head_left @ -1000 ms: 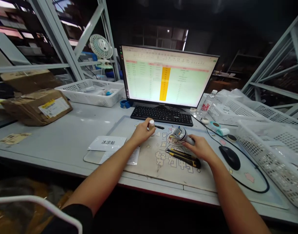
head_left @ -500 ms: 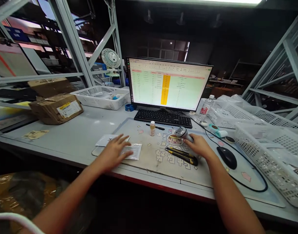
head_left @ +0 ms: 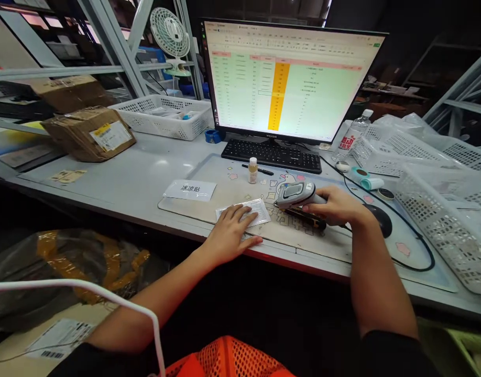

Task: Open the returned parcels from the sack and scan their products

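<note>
Fingers spread, the left hand (head_left: 229, 236) lies across a printed packet (head_left: 261, 212) on the desk mat (head_left: 197, 211), masking its illegible print; a barcode scanner (head_left: 294, 195), clamped in the right hand (head_left: 337, 206), partly hides a box cutter (head_left: 316, 221).

Grey scanner (head_left: 296, 194) held, white packet (head_left: 261, 210) flat

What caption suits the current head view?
Left hand on a printed packet, right hand holding a handheld scanner.
</note>
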Motion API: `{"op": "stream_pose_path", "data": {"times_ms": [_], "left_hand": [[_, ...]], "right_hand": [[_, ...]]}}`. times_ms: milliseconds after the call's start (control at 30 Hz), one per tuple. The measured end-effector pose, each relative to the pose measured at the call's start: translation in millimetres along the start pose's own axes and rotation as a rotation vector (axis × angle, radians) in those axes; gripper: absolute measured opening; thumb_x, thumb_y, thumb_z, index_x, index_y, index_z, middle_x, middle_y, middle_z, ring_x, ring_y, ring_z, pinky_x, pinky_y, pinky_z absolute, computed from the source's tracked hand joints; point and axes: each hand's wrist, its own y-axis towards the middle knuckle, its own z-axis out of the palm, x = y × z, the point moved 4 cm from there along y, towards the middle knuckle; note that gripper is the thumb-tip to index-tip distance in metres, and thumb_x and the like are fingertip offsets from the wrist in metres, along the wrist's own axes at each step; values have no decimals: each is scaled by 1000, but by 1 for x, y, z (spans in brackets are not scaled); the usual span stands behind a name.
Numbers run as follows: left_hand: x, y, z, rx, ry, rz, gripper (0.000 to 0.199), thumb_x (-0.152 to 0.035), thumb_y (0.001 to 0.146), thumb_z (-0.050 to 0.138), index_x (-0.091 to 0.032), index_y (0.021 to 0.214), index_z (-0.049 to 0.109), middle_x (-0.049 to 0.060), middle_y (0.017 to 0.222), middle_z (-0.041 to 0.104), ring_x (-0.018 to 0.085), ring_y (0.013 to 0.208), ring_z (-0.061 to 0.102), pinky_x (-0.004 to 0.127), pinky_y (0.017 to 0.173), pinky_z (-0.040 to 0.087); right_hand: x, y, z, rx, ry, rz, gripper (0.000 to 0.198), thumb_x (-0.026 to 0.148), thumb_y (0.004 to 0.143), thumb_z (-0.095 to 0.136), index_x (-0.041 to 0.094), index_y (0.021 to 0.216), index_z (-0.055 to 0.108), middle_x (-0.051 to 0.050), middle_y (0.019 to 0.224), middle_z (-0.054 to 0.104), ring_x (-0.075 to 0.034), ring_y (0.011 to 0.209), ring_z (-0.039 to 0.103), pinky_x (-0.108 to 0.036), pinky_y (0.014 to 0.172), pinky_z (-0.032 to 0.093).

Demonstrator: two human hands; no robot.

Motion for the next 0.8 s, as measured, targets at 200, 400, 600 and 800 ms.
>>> {"op": "stream_pose_path", "data": {"times_ms": [200,400,600,800], "left_hand": [[-21,-14,5,-43,50,-6,65,-62,100,63,-18,148,63,16,151,61,42,132,55,61,106,49],[-8,-22,-10,-58,-141,184,39,-53,107,58,-17,105,72,12,115,75,30,116,67,49,107,50],[10,-13,-23,-208,41,-137,42,-49,107,55,-14,124,72,17,125,73,36,117,63,52,100,53],[12,8,-7,151,-98,-91,52,-60,108,48,-20,127,76,12,150,64,34,138,57,52,117,49]], "right_hand": [[6,0,0,-23,-69,-78,47,60,83,80,22,111,83,-3,82,72,-21,72,64,-30,61,51],[12,0,-2,-84,-77,-131,47,55,86,79,21,119,82,-4,90,77,-26,84,70,-35,72,57],[12,2,-1,-122,-139,-175,45,57,85,80,25,117,83,-4,109,80,-33,101,73,-41,86,60],[10,6,1,-127,-133,-175,44,54,86,79,22,116,83,-4,109,80,-35,104,72,-44,96,57]]}}
